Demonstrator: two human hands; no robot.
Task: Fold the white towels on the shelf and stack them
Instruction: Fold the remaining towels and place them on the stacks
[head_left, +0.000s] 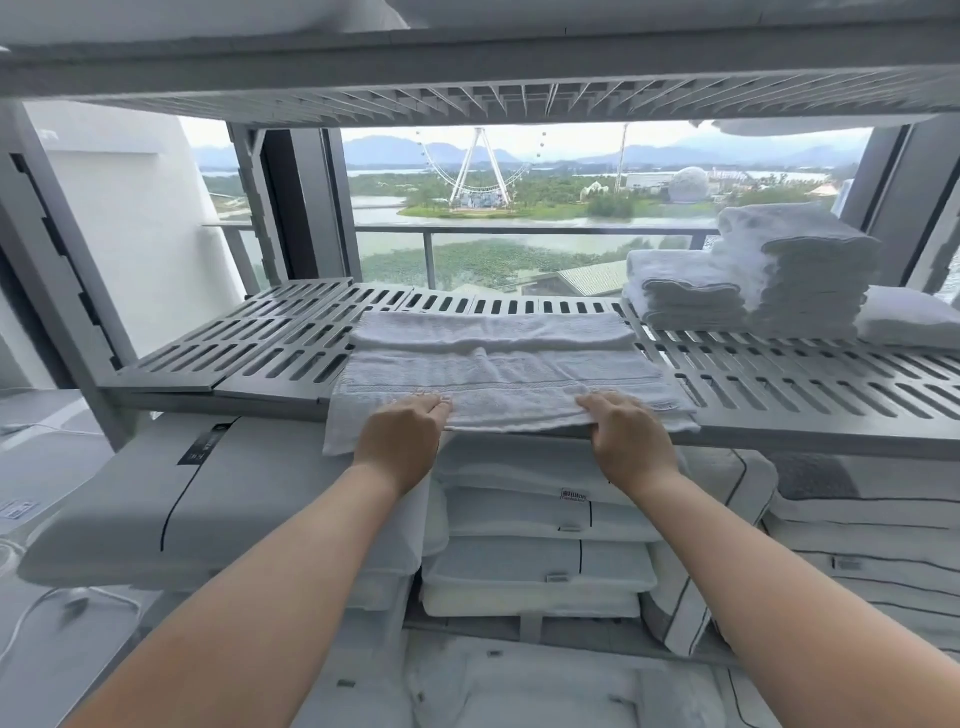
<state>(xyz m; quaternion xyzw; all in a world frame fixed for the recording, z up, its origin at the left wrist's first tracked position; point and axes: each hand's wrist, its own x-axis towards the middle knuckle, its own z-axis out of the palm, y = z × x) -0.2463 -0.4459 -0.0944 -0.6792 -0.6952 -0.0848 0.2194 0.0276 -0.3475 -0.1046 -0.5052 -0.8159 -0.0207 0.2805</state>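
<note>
1. One white terry-cloth towel lies spread across the grey slotted plastic shelf, its far edge already turned over into a band and its near edge hanging a little over the shelf's front lip, lower at the left corner.

2. Both hands are at that near edge. The left hand lies palm-down with its fingertips on the cloth; whether it actually pinches the hem I cannot tell. The right hand grips the edge, fingers on top and thumb tucked beneath.

3. The towel looks light, soft and thoroughly limp. It should sag wherever it is unsupported, so lifting it at one point would likely let the rest droop and spoil the fold.

4. The woven border strip just beyond the fingers seems the firmest part. Taking hold along the near hem, hands well apart as now, looks the best way to carry the edge over evenly.

5. The looped pile probably grips itself, so layers should stay put once pressed flat. The slots in the shelf could snag a dragged corner.

6. Two stacks of folded white towels stand at the right rear of the same shelf, the taller one to the right; the finished towel presumably goes there. White pillows fill the level below.
</note>
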